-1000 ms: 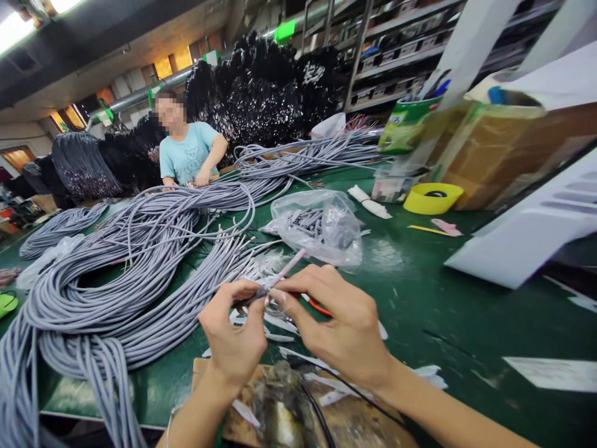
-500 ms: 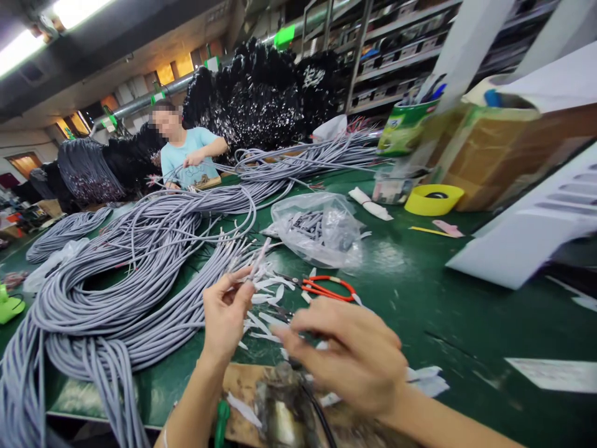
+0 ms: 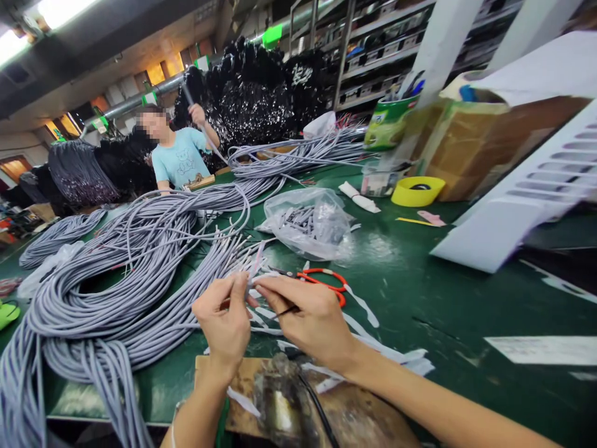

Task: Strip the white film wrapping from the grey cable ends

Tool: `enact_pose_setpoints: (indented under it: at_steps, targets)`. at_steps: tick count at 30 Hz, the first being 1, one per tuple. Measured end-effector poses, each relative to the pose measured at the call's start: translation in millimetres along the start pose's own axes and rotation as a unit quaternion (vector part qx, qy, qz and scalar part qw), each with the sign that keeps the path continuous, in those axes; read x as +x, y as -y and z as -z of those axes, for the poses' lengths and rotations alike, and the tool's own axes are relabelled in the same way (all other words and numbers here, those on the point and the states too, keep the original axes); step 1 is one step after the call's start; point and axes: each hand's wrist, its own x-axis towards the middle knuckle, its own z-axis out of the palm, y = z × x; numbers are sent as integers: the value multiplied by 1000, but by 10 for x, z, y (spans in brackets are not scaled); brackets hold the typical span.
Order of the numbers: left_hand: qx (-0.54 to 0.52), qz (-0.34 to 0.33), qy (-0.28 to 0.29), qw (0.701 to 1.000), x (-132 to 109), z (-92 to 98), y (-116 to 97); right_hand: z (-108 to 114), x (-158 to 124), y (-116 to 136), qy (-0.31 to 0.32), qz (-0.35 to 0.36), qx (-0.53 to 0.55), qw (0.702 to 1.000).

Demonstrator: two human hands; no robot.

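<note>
My left hand [image 3: 222,323] is closed in a pinch around a cable end, whose pale, pinkish tip [image 3: 258,258] points up past the fingers. My right hand [image 3: 312,314] has its thumb and fingers pressed together on the same cable end, right against the left fingertips. A thin dark piece [image 3: 287,310] pokes out by the right fingers; its kind is unclear. Just beyond the hands are red-handled scissors [image 3: 326,272], partly covered by the right hand. White strips [image 3: 366,305] lie scattered around and under both hands.
Grey cables [image 3: 112,330] in thick coils fill the left of the green table [image 3: 401,274]. A clear plastic bag [image 3: 310,224] of short grey pieces sits ahead. Below my hands is a metal fixture [image 3: 282,404] on a wooden board. A co-worker [image 3: 181,155] lifts a cable across the table.
My right hand has moved left and up to meet my left hand at the cable end. The co-worker's hand has risen with a cable. The view has shifted slightly.
</note>
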Motion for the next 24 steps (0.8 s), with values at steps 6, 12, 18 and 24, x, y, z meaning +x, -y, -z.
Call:
enact_pose_setpoints:
  at_steps: [6,12,18,24]
  targets:
    - [-45,77,-46,995,70,31,45,13,-19,86,32,23,1,999]
    - [-154,184,-34,970,151,13,32,11,-18,62,52,13,12,998]
    - [-241,200,-54,948,244,62,7,75,45,-79,52,12,-49,997]
    - [-251,218,-7,943,264,74,-29,175,155,-336,59,-46,-178,981]
